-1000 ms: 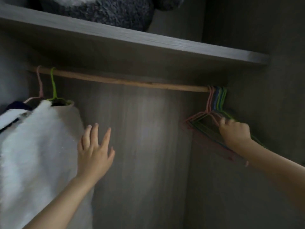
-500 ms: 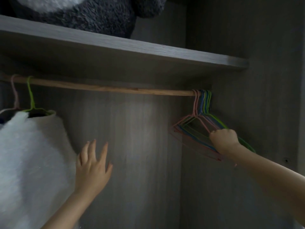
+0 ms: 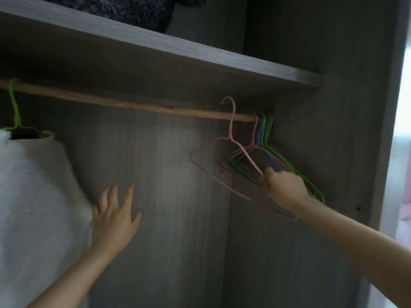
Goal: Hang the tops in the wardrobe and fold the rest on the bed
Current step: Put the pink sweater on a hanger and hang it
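Inside the wardrobe a wooden rail (image 3: 133, 104) runs under a grey shelf (image 3: 200, 56). My right hand (image 3: 284, 186) grips a pink wire hanger (image 3: 231, 130) by its lower right corner; the hook is off the rail, in front of it. Several more hangers (image 3: 264, 134), pink, blue and green, bunch at the rail's right end. A white fluffy top (image 3: 33, 196) hangs at the left on a green hanger (image 3: 15, 107). My left hand (image 3: 114, 216) is raised beside that top, fingers spread, holding nothing.
A dark fuzzy bundle (image 3: 124, 10) lies on the shelf above. The wardrobe's right side panel (image 3: 355, 152) stands close behind the hanger bunch, with bright room light past its edge. The rail's middle stretch carries no hangers.
My right hand has lifted one pink hanger off the rail and pulled it left, out of the bunch. The view has shifted right. My left hand stays raised and spread.
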The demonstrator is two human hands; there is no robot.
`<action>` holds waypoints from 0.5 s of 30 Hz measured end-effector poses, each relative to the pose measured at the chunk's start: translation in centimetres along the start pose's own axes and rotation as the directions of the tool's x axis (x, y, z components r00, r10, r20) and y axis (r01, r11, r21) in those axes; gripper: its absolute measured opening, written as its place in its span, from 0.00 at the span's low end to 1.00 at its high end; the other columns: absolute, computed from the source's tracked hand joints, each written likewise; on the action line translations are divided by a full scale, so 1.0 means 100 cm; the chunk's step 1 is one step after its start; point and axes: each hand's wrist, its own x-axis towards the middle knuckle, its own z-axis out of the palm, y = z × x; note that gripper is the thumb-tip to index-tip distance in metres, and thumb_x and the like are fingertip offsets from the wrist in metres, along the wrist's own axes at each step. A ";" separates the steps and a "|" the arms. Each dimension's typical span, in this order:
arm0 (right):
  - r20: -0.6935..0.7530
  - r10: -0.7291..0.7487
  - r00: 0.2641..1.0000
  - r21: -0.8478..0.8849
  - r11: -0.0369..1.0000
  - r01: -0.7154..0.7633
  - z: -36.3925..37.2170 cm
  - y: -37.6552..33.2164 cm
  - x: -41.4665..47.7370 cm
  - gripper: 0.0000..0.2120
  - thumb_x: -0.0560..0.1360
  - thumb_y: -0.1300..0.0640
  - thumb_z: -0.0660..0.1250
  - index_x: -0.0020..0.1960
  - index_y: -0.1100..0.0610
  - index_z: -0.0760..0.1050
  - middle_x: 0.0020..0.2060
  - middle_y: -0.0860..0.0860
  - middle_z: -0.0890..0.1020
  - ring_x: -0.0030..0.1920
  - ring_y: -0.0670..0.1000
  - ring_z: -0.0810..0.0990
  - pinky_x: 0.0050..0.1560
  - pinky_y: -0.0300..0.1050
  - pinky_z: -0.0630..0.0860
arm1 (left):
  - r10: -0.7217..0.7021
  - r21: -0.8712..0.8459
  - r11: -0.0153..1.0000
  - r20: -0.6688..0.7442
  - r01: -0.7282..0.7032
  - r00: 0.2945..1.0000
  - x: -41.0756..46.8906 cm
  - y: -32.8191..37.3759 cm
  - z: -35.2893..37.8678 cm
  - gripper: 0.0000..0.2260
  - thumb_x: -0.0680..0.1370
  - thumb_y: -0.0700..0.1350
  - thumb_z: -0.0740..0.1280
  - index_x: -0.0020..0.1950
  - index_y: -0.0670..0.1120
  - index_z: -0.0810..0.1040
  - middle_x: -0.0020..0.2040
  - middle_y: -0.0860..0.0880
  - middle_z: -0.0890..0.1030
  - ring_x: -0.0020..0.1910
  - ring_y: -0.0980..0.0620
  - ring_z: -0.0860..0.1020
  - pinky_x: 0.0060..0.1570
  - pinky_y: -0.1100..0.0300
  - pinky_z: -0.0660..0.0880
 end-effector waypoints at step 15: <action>0.017 -0.249 0.968 0.286 0.929 0.234 0.083 -0.006 -0.292 0.22 0.80 0.39 0.45 0.37 0.51 0.64 0.21 0.45 0.74 0.20 0.49 0.72 0.18 0.37 0.59 | -0.143 -0.313 0.769 0.766 0.558 0.627 -0.206 0.013 0.015 0.04 0.76 0.41 0.68 0.43 0.44 0.81 0.41 0.41 0.83 0.46 0.42 0.81 0.45 0.56 0.71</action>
